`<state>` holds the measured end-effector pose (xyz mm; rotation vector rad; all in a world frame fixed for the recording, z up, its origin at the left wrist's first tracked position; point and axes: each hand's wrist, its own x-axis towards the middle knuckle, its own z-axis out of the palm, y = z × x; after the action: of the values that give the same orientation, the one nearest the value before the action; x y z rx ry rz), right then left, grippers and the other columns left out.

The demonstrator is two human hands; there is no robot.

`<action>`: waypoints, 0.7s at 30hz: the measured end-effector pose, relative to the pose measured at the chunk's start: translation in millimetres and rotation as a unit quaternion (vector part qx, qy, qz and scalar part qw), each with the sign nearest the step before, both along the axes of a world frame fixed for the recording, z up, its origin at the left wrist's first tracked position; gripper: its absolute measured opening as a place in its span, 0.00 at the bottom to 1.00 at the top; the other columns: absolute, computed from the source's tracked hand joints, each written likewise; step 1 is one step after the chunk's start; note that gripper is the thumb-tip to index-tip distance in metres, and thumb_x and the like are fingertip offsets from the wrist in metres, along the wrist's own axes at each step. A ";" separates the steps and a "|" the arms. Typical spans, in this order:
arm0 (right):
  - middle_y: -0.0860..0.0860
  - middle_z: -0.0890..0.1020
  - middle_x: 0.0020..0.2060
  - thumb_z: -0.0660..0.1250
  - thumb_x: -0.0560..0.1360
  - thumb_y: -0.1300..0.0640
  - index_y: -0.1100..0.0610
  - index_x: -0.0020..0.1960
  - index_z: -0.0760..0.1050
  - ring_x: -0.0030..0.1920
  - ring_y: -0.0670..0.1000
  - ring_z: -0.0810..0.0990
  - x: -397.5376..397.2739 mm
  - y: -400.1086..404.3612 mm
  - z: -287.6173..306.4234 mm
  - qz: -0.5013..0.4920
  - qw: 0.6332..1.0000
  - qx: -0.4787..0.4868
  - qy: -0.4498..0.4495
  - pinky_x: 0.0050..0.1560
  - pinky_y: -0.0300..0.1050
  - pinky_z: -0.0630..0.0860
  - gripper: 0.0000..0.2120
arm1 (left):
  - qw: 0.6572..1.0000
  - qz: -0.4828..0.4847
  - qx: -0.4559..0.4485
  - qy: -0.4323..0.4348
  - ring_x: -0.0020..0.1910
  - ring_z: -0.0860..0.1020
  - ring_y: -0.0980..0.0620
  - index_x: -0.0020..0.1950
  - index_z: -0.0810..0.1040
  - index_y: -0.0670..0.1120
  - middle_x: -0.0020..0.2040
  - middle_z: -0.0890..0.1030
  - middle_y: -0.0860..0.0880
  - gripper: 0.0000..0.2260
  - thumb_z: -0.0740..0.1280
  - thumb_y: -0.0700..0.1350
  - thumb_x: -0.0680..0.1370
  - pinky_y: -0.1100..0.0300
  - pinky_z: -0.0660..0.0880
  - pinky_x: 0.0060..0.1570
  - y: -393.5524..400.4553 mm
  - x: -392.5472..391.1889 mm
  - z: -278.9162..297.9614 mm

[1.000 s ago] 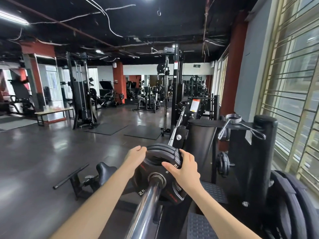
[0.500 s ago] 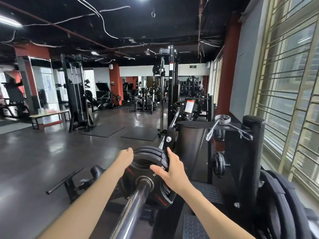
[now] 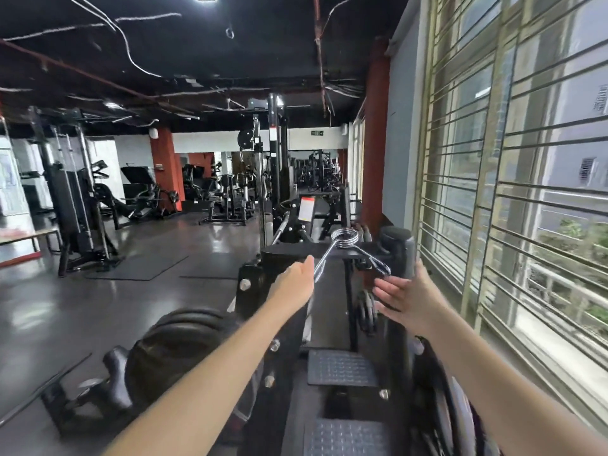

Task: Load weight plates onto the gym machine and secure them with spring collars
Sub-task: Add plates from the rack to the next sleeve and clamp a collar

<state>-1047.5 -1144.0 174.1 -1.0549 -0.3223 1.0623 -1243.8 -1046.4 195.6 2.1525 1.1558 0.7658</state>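
While both hands' fingers stay spread, holding nothing, left hand (image 3: 293, 280) and right hand (image 3: 406, 296) flank the spring collar (image 3: 348, 250).

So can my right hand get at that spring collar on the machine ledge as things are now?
Probably yes. The right hand is open just below the spring collar's nearer handle, with nothing between them. The left hand is at the other handle, apparently not blocking.

Chrome spring collar (image 3: 344, 237) on machine ledge; black weight plates (image 3: 184, 343) loaded lower left
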 end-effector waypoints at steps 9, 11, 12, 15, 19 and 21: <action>0.52 0.86 0.41 0.59 0.83 0.42 0.60 0.57 0.78 0.44 0.50 0.83 -14.6 14.7 15.4 0.045 0.995 -0.020 -0.091 0.45 0.49 0.79 0.22 | 0.981 -0.030 -0.134 -0.135 0.34 0.77 0.53 0.64 0.75 0.39 0.41 0.80 0.49 0.15 0.53 0.45 0.85 0.61 0.73 0.36 6.4 32.2 -4.2; 0.48 0.81 0.32 0.60 0.84 0.45 0.57 0.55 0.76 0.38 0.48 0.79 -15.7 14.5 16.4 0.066 0.995 -0.002 -0.078 0.44 0.46 0.78 0.16 | 0.979 -0.024 -0.120 -0.163 0.35 0.76 0.53 0.62 0.76 0.40 0.41 0.80 0.49 0.14 0.54 0.44 0.85 0.62 0.73 0.36 6.0 28.8 -5.2; 0.47 0.78 0.31 0.60 0.84 0.45 0.57 0.54 0.76 0.35 0.48 0.77 -17.9 13.0 18.8 0.079 0.994 0.017 -0.073 0.44 0.46 0.78 0.15 | 0.978 -0.024 -0.114 -0.175 0.37 0.77 0.53 0.61 0.76 0.42 0.42 0.80 0.50 0.14 0.54 0.45 0.85 0.62 0.73 0.38 5.0 25.4 -4.6; 0.48 0.71 0.31 0.62 0.83 0.49 0.56 0.50 0.75 0.33 0.47 0.73 -34.8 0.7 30.8 0.104 0.985 0.108 -0.081 0.46 0.45 0.78 0.11 | 0.979 -0.046 -0.083 -0.180 0.52 0.77 0.53 0.63 0.76 0.49 0.51 0.81 0.52 0.14 0.53 0.49 0.86 0.62 0.71 0.48 2.7 8.4 4.4; 0.49 0.73 0.31 0.61 0.84 0.55 0.57 0.49 0.75 0.35 0.48 0.73 -75.3 -25.5 42.2 0.095 0.940 0.188 -0.267 0.49 0.47 0.77 0.09 | 0.957 -0.102 -0.110 -0.250 0.69 0.68 0.55 0.75 0.70 0.51 0.68 0.75 0.54 0.31 0.51 0.69 0.80 0.52 0.62 0.68 -17.8 -30.7 34.9; 0.48 0.76 0.32 0.60 0.84 0.56 0.59 0.48 0.74 0.36 0.47 0.75 -101.3 -33.2 40.5 0.041 0.871 0.178 -0.456 0.49 0.46 0.80 0.09 | 0.909 -0.145 -0.174 -0.350 0.74 0.66 0.51 0.82 0.56 0.54 0.76 0.70 0.51 0.43 0.49 0.75 0.72 0.39 0.59 0.73 -31.8 -52.2 51.5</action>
<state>-1148.8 -1177.1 214.6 -1.1490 -1.2849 0.4697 -1296.0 -1078.2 247.1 1.4982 0.5257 0.9887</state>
